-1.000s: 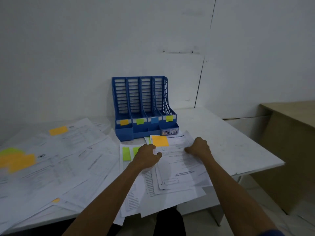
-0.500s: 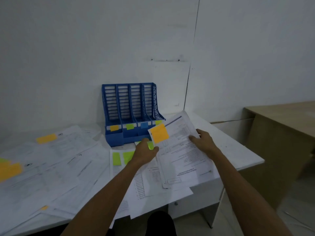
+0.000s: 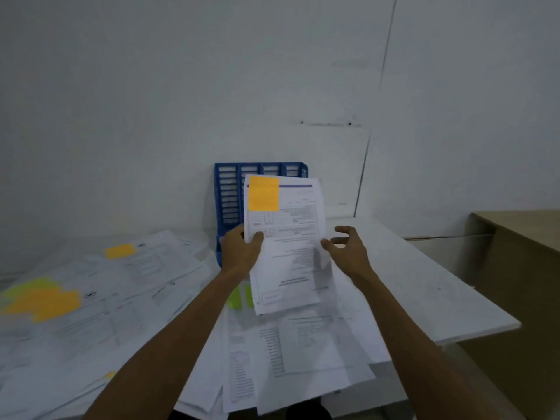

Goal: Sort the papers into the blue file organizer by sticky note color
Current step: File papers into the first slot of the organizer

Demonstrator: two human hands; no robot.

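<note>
The paper [image 3: 291, 237] with its orange sticky note [image 3: 263, 194] is now off the desk [image 3: 424, 292], upright before the blue file organizer [image 3: 228, 195] at 12 o'clock. My left grip [image 3: 239, 253] pinches its 9 o'clock edge; my right grip [image 3: 348, 253] has released, fingers spread.

**Materials and Finishes: Entries as Observed**

- Blue file organizer [image 3: 229, 204]: moulded plastic, with a slotted back panel. A smooth surface with a slight sheen is noted.
- Printed sheet [image 3: 288, 253]: thin white paper with a matt finish. It is seen to bow softly, so the stock is light.
- Orange sticky note [image 3: 263, 194]: matt paper in a flat, saturated colour.
- Loose papers [image 3: 127, 298]: white printed paper, matt throughout, some bearing orange notes of the same stock.
- Green sticky notes [image 3: 235, 297]: matt paper.
- Table [image 3: 424, 292]: white top, smooth and matt, faintly scuffed.
- Wall [image 3: 181, 86]: painted white with a matt finish.
- Side desk [image 3: 521, 268]: light brown wood-look board, matt (solid wood or laminate cannot be told).
</note>
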